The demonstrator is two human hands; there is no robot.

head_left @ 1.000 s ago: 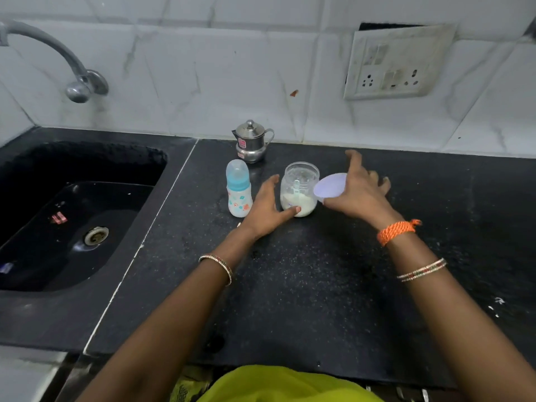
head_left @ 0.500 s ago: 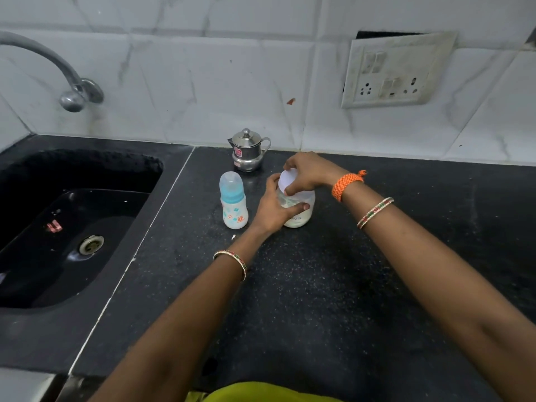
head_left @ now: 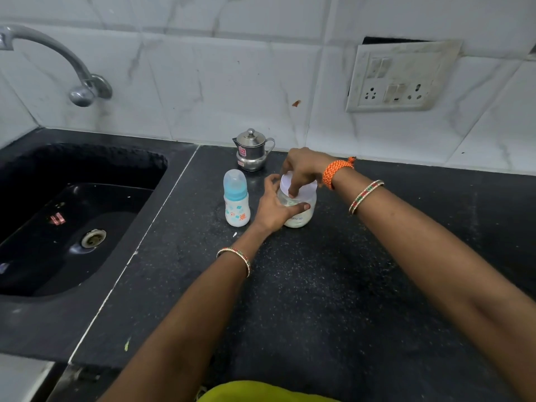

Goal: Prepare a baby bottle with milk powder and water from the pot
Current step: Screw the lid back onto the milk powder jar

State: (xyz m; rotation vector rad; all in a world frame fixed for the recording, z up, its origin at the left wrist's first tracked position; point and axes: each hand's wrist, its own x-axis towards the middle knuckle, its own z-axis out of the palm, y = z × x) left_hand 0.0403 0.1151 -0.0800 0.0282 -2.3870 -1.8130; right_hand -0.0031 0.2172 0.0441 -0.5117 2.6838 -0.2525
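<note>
The left hand (head_left: 274,206) is wrapped around the side of the clear plastic jar of white milk powder (head_left: 298,208), thumb across its front, most likely to keep the jar from turning on the black speckled stone counter (head_left: 333,285); the right hand (head_left: 303,169) comes from above with its fingers curled over the rim of the pale round lid (head_left: 297,185), which sits on the jar mouth; whether the lid is being screwed on or off I cannot tell from this view. The small baby bottle with light blue collar and clear cap (head_left: 236,198) stands upright just left of the jar, close but not touching the left hand, so it is ready for the powder; the small steel pot with lid and handle (head_left: 251,150) waits behind both, near the wall, within easy reach for the water.
</note>
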